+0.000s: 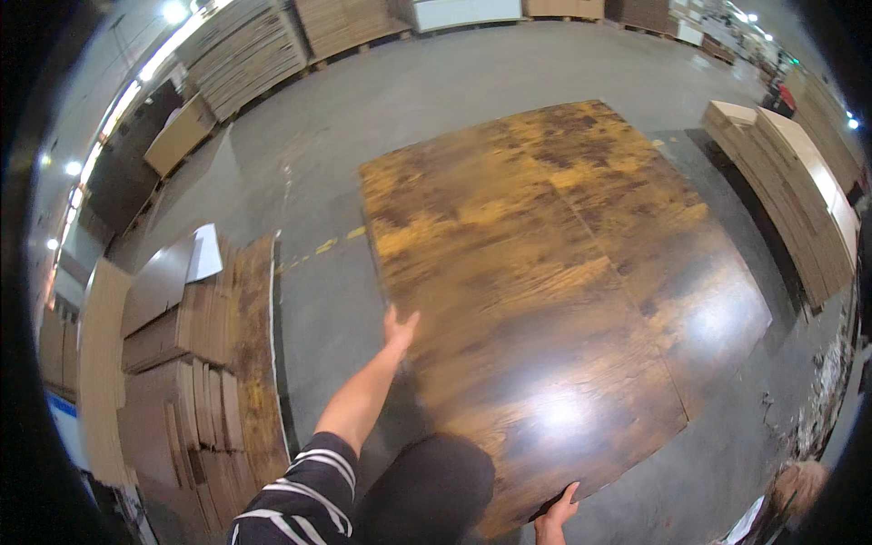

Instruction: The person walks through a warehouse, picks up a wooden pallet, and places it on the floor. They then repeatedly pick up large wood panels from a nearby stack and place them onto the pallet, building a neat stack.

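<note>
A large wood-grain board (490,300), mottled brown and yellow with a glossy face, lies before me on a low stack. My left hand (400,329) is closed on its left edge, thumb at the top face. At its near edge, my right hand (556,518) grips from the lower side, with the thumb up along the rim; its other fingers are mostly hidden under the board. A second wood-grain board (663,245) lies against the first on the right, a thin seam between them. My dark-clad knee shows at the near left corner.
On the left stand stacked brown panels (150,418), a white sheet of paper (205,252) and an upright-looking wood-grain strip (252,345). A long stack of boards (786,195) stands at right. Pallets of cardboard-coloured sheets (245,59) line the back. Yellow marks (327,245) cross the grey floor.
</note>
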Action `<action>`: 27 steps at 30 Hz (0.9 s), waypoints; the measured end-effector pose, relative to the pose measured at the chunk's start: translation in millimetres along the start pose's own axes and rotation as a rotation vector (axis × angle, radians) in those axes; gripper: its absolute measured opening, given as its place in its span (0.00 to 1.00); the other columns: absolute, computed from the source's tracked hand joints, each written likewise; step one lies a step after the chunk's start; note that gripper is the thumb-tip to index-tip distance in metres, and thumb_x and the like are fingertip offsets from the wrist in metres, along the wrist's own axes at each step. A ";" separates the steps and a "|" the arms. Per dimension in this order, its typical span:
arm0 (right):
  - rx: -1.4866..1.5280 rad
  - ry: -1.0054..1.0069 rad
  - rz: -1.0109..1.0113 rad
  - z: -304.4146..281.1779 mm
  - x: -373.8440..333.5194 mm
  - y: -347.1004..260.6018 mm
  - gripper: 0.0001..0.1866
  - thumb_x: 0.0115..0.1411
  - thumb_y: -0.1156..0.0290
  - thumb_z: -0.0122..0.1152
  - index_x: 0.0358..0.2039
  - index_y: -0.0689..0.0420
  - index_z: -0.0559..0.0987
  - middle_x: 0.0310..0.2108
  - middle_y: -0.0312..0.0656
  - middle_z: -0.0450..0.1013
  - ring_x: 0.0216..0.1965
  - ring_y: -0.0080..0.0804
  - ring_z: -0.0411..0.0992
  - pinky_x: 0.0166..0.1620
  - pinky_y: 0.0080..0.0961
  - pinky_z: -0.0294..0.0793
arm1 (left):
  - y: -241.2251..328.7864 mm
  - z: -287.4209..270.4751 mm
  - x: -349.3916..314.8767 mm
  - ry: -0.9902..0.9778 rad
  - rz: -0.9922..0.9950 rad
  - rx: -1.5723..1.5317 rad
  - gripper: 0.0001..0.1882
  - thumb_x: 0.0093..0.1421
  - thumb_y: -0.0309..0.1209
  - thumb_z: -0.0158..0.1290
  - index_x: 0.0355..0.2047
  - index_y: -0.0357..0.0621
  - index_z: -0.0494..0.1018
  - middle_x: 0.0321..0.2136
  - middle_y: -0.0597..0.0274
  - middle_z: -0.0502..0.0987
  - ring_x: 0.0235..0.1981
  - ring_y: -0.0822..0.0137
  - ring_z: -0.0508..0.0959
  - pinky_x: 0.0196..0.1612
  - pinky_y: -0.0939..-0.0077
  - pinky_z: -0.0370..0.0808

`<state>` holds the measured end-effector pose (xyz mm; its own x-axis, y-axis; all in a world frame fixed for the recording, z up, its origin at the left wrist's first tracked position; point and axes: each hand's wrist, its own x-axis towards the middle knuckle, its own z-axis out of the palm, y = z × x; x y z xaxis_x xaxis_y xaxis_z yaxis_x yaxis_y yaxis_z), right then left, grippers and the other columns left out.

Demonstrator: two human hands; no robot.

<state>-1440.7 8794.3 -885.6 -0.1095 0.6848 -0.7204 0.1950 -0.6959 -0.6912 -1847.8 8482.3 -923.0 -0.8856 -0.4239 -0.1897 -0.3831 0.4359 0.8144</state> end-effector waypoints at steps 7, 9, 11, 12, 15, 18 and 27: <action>-0.068 -0.068 -0.035 -3.7 5.8 -1.1 0.41 0.59 0.45 0.58 0.59 0.64 0.58 0.55 0.49 0.63 0.49 0.44 0.68 0.48 0.43 0.72 | 6.1 -6.0 -12.5 -0.057 -0.021 0.079 0.49 0.53 0.49 0.61 0.66 0.39 0.50 0.66 0.43 0.49 0.67 0.51 0.49 0.67 0.62 0.48; -0.066 -0.040 0.025 -4.5 4.8 -1.1 0.39 0.60 0.45 0.56 0.59 0.63 0.59 0.55 0.48 0.63 0.51 0.44 0.67 0.50 0.45 0.70 | 9.3 -3.3 -14.3 -0.065 -0.095 0.046 0.48 0.53 0.49 0.61 0.65 0.39 0.50 0.65 0.43 0.49 0.67 0.51 0.49 0.67 0.62 0.48; -0.013 -0.038 0.004 -3.3 1.2 -3.5 0.33 0.62 0.48 0.55 0.56 0.63 0.63 0.52 0.47 0.66 0.48 0.43 0.69 0.47 0.43 0.72 | 10.6 -1.3 -14.8 -0.072 -0.019 0.028 0.48 0.53 0.48 0.61 0.65 0.39 0.51 0.65 0.43 0.50 0.67 0.51 0.49 0.67 0.62 0.48; 0.021 -0.028 0.003 -2.5 -0.6 -5.0 0.31 0.63 0.50 0.55 0.54 0.63 0.65 0.51 0.46 0.68 0.46 0.42 0.70 0.46 0.42 0.72 | 8.8 -2.9 -14.0 -0.053 -0.041 0.028 0.48 0.53 0.48 0.61 0.65 0.39 0.51 0.65 0.43 0.50 0.67 0.51 0.49 0.67 0.62 0.48; -0.019 -0.008 -0.002 -0.5 -2.1 -7.4 0.32 0.62 0.49 0.55 0.55 0.63 0.64 0.52 0.46 0.67 0.47 0.43 0.69 0.47 0.43 0.72 | 6.2 -5.0 -11.6 -0.079 -0.032 0.050 0.48 0.52 0.48 0.61 0.65 0.38 0.52 0.65 0.42 0.51 0.67 0.51 0.50 0.67 0.62 0.48; -0.037 0.026 -0.006 -2.8 3.4 -3.4 0.33 0.62 0.48 0.56 0.55 0.64 0.64 0.53 0.47 0.66 0.49 0.43 0.69 0.48 0.43 0.72 | 7.4 -7.0 -12.0 -0.106 -0.029 0.071 0.49 0.52 0.49 0.62 0.65 0.38 0.51 0.65 0.43 0.49 0.67 0.50 0.49 0.67 0.61 0.48; -0.615 -0.051 0.092 -84.0 14.3 -26.5 0.37 0.56 0.47 0.62 0.57 0.59 0.62 0.52 0.51 0.68 0.48 0.43 0.71 0.48 0.38 0.71 | 36.9 -36.1 -75.7 -0.230 0.052 0.334 0.51 0.54 0.48 0.58 0.67 0.39 0.43 0.65 0.37 0.49 0.66 0.45 0.52 0.66 0.59 0.51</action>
<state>-1365.5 8840.6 -872.8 -0.1091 0.6059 -0.7881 0.7297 -0.4896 -0.4774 -1785.5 8501.8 -858.9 -0.9272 -0.2223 -0.3013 -0.3667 0.7020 0.6105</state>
